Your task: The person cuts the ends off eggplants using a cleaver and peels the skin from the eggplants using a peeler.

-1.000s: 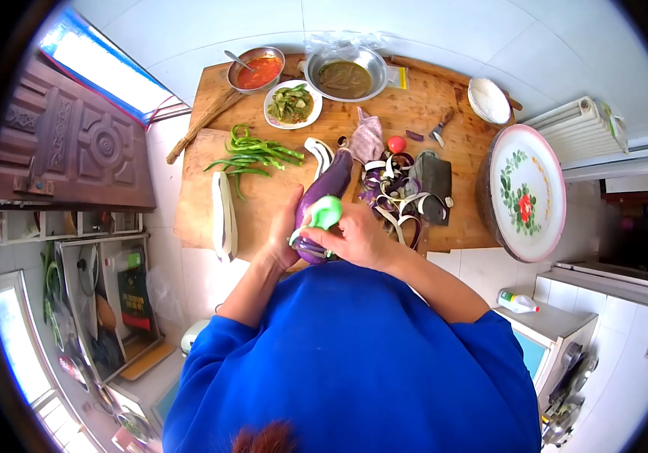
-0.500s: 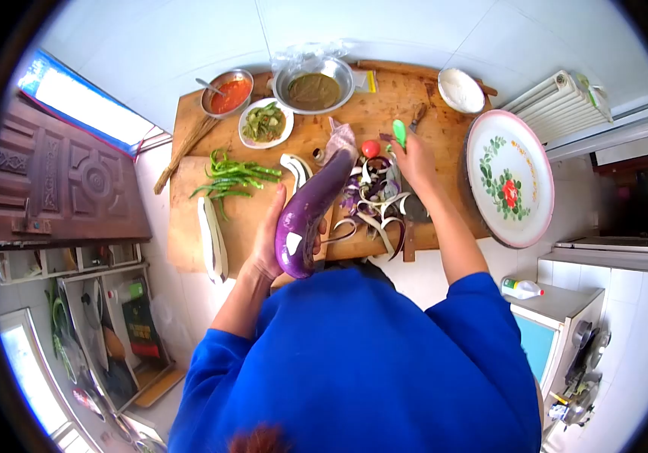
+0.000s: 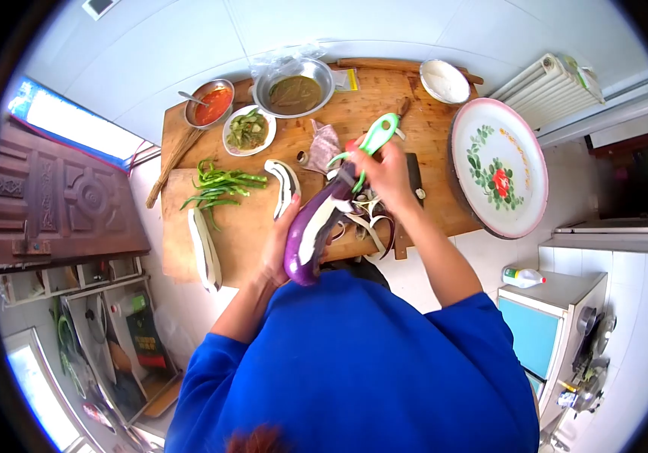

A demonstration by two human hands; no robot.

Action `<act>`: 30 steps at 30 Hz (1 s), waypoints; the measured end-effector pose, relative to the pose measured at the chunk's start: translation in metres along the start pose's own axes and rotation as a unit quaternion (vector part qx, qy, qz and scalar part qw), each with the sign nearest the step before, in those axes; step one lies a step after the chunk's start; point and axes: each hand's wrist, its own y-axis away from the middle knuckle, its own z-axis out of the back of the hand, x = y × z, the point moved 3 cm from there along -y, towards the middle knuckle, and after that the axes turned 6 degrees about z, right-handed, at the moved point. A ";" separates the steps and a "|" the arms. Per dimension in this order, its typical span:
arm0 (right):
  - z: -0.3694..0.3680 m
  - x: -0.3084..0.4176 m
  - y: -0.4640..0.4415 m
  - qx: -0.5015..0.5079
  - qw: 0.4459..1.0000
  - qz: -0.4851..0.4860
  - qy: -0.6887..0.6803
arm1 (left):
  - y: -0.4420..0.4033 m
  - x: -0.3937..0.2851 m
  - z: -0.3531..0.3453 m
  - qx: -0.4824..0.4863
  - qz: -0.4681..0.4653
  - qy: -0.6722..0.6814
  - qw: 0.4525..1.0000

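A long purple eggplant (image 3: 303, 253) lies in my left hand (image 3: 277, 245), its round end toward my body. A pale stripe of bare flesh runs along its upper side. My right hand (image 3: 389, 175) is closed around a green peeler (image 3: 377, 136), whose head is at the eggplant's far end. Beneath and beside the eggplant are dark and white peel strips (image 3: 373, 219), partly hidden by it and my right forearm. Left of it are a striped, partly peeled eggplant (image 3: 282, 185) and a pale peeled one (image 3: 204, 249), near green peppers (image 3: 222, 183).
On the wooden table (image 3: 407, 143) stand a bowl of red sauce (image 3: 213, 106), a plate of greens (image 3: 249, 131), a metal bowl of murky liquid (image 3: 294, 94) and a white bowl (image 3: 444, 81). A large flowered tray (image 3: 531, 151) stands at the right edge. A crumpled cloth (image 3: 324, 147) lies mid-table.
My right hand has brought the peeler from the table's far side onto the eggplant. Where there was a small bare patch, a long pale stripe now shows. The view has shifted slightly.
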 end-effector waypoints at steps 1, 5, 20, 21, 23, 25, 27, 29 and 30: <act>0.018 -0.030 -0.007 -0.005 0.999 -0.006 0.045 | -0.001 0.002 0.005 0.024 0.005 0.001 1.000; 0.084 -0.090 -0.014 -0.044 0.911 0.077 0.404 | -0.001 0.002 0.003 0.088 -0.018 0.073 0.993; -0.046 0.063 0.054 0.265 0.961 0.072 -0.039 | -0.022 -0.016 -0.009 0.023 -0.030 0.141 0.989; -0.046 0.064 0.053 0.276 0.957 0.078 -0.030 | -0.019 -0.014 -0.013 0.005 -0.019 0.146 0.989; -0.046 0.061 0.049 0.277 0.956 0.094 -0.038 | -0.005 -0.017 -0.031 -0.048 -0.009 0.144 0.988; -0.045 0.056 0.046 0.280 0.955 0.085 -0.044 | -0.010 -0.014 -0.018 -0.016 0.001 0.135 0.991; -0.039 0.044 0.035 0.221 0.965 0.138 -0.005 | -0.006 -0.009 -0.005 -0.012 0.034 0.058 0.998; -0.003 0.020 0.001 0.062 0.994 0.047 -0.074 | -0.004 0.003 -0.006 0.005 0.045 0.043 0.998; 0.017 0.002 -0.013 0.029 0.998 0.048 -0.002 | 0.000 0.007 -0.008 0.010 0.054 0.029 0.998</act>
